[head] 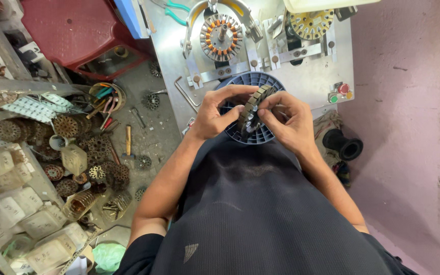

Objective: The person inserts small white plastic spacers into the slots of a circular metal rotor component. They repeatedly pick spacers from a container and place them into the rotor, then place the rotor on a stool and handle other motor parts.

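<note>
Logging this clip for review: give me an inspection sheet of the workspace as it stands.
Surface: grey metal bench carrying fixtures.
Job's things: toothed stator ring held edge-up over a blue slotted round tray.
Clutter: wound stator on a fixture, yellow core, heap of rusty cores on the floor, hammer, plastic jars.
Hands: left hand and right hand both grip the ring.
Cables: nothing seen for certain.
Surroundings: red stool, pink wall, black pipe fitting.
</note>
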